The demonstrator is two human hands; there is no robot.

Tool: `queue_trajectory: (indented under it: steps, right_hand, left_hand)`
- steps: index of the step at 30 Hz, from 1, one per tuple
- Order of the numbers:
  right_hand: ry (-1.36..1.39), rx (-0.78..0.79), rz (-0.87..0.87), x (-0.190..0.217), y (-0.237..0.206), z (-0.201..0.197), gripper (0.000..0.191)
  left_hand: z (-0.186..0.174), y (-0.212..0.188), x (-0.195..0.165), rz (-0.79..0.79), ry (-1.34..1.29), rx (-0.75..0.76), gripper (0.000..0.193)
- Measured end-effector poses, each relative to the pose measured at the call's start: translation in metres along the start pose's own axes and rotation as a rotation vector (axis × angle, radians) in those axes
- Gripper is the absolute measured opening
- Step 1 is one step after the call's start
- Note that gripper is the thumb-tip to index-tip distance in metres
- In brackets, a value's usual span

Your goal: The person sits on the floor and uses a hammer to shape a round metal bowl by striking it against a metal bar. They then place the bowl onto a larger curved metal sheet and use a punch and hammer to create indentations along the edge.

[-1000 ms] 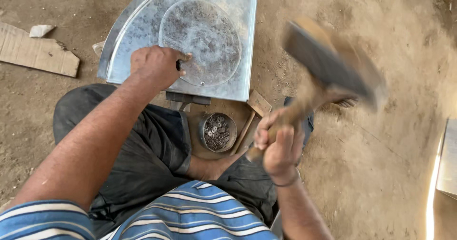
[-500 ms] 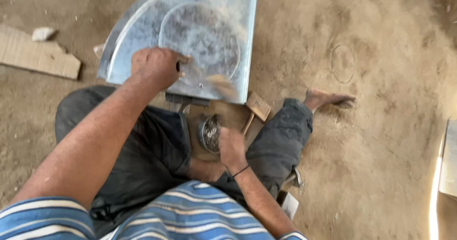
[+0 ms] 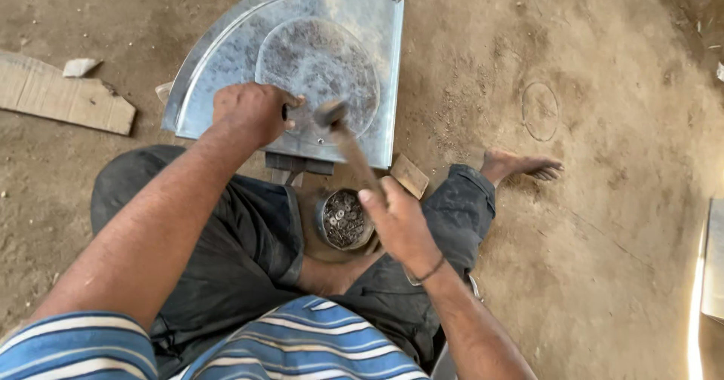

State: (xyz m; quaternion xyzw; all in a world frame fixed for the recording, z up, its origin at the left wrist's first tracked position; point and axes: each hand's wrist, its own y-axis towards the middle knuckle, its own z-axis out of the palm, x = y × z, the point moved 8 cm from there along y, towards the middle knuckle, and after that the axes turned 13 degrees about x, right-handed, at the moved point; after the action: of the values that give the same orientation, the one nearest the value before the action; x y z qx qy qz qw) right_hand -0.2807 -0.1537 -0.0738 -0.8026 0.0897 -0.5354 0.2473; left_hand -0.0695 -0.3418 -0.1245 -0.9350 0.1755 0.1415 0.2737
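While you're sitting cross-legged on the packed dirt floor (image 3: pixel 603 222), your left hand (image 3: pixel 251 111) is fisted down on a quarter-round piece of galvanized sheet metal (image 3: pixel 219 63), the spangled shiny kind with a raised lip along its curved edge and a duller, scuffed circle marked in the middle. Your fingers there are curled in tight around something small and dark; you can't really tell what it is, only a nub shows by your thumb. Your right hand (image 3: pixel 396 222) is wrapped snug around the wooden handle of a hammer (image 3: pixel 343 135), whose blurred head sits just beside your left knuckles, right over the sheet near its straight front edge. Under that edge there's a dark blocky metal support (image 3: pixel 298 163). Between your knees is a small round tin (image 3: pixel 343 218) full of tiny greyish washers or rivets, touching nothing but the ground. A flat cardboard scrap (image 3: pixel 64 97) lies well off to the left, and a small wood chip (image 3: pixel 409 175) rests near the sheet's corner. Your bare foot (image 3: pixel 520 165) pokes out to the right.
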Motion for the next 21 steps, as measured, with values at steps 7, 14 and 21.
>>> queue_trajectory:
  steps: [7,14,21]
  right_hand:
    - [-0.223,-0.013,-0.024,-0.001,0.000,0.002,0.042]
    - [0.355,-0.072,-0.117,-0.023,-0.011,-0.019,0.043]
    - [0.571,0.004,0.158,-0.089,0.009,0.027,0.040]
  left_hand:
    - [0.005,-0.001,0.000,-0.053,-0.038,0.126,0.042]
    - [0.006,-0.003,-0.005,-0.024,-0.019,0.068,0.043]
    - [0.003,0.002,-0.002,0.005,-0.020,-0.013,0.041]
